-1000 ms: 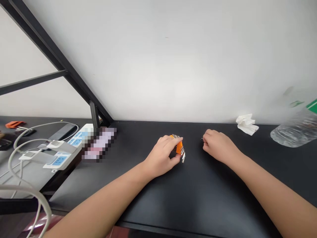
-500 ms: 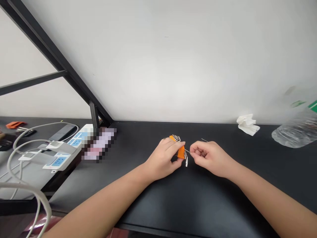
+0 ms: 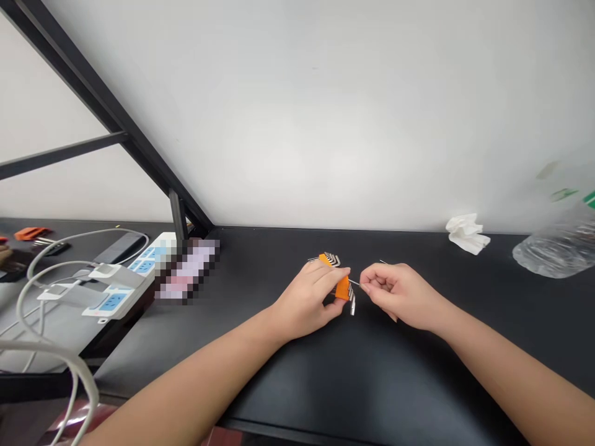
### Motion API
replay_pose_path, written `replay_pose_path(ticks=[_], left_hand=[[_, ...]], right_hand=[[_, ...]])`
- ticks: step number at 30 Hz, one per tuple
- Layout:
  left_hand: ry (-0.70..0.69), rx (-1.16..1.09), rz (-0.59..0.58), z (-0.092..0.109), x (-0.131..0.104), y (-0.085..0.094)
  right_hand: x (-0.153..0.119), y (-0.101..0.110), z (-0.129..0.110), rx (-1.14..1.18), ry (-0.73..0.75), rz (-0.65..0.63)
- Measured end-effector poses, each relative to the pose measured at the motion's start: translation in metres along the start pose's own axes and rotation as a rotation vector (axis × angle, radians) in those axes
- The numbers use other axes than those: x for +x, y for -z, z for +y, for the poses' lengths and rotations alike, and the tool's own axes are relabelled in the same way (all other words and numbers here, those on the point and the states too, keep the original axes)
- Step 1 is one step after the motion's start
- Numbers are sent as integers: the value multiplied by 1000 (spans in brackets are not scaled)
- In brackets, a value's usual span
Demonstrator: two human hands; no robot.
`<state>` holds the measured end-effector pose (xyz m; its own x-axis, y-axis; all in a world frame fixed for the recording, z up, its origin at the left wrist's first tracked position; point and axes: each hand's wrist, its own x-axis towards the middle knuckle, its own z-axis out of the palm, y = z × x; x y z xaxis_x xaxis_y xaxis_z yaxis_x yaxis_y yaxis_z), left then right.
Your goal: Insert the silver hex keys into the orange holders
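An orange holder (image 3: 343,288) carries several L-shaped metal hex keys (image 3: 333,259), their bent ends sticking out at its top and lower right. My left hand (image 3: 310,297) is closed round the holder from the left, fingers over it and thumb below. Just to the right, my right hand (image 3: 395,291) pinches a thin metal key (image 3: 354,282) whose end meets the holder's right side. Another thin metal tip shows above the right hand's knuckles. Both hands are over the black table (image 3: 362,384).
White power strips (image 3: 111,301) with plugs and looping cables lie at the left, near a phone (image 3: 118,248) and a blurred-out packet (image 3: 188,269). A black metal frame (image 3: 139,158) slants above. Crumpled tissue (image 3: 467,233) and a clear plastic bottle (image 3: 553,251) are at the right.
My right hand has shifted slightly right, and a little more of the thin key shows between it and the holder. The left hand keeps its hold.
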<state>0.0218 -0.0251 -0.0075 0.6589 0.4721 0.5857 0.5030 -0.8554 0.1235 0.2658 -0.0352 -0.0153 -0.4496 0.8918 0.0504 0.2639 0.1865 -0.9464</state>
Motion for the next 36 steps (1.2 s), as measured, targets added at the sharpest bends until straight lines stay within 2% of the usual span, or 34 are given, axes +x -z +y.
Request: replay_pose_path(ticks=[6, 9, 12, 16, 19, 24, 27, 30, 33, 36], left_hand=[[-30, 42, -32, 2, 0, 2], [-42, 103, -93, 5, 0, 4], [-35, 135, -95, 7, 0, 3], [67, 106, -31, 6, -2, 0], [132, 46, -11, 2, -4, -3], [62, 53, 42, 4, -4, -2], [28, 50, 26, 11, -2, 1], [29, 33, 12, 14, 0, 3], [45, 12, 15, 10, -1, 2], [56, -16, -8, 2, -1, 2]], right_hand=[[0, 1, -5, 75, -61, 4], [2, -3, -9, 308, -173, 8], [4, -11, -9, 608, -254, -4], [9, -21, -4, 869, -211, -1], [12, -24, 0, 918, -130, -44], [15, -32, 4, 790, -65, -23], [17, -41, 6, 675, -77, 32], [18, -43, 7, 571, -87, 30], [19, -27, 10, 327, -58, 125], [19, 7, 23, -210, 44, 336]])
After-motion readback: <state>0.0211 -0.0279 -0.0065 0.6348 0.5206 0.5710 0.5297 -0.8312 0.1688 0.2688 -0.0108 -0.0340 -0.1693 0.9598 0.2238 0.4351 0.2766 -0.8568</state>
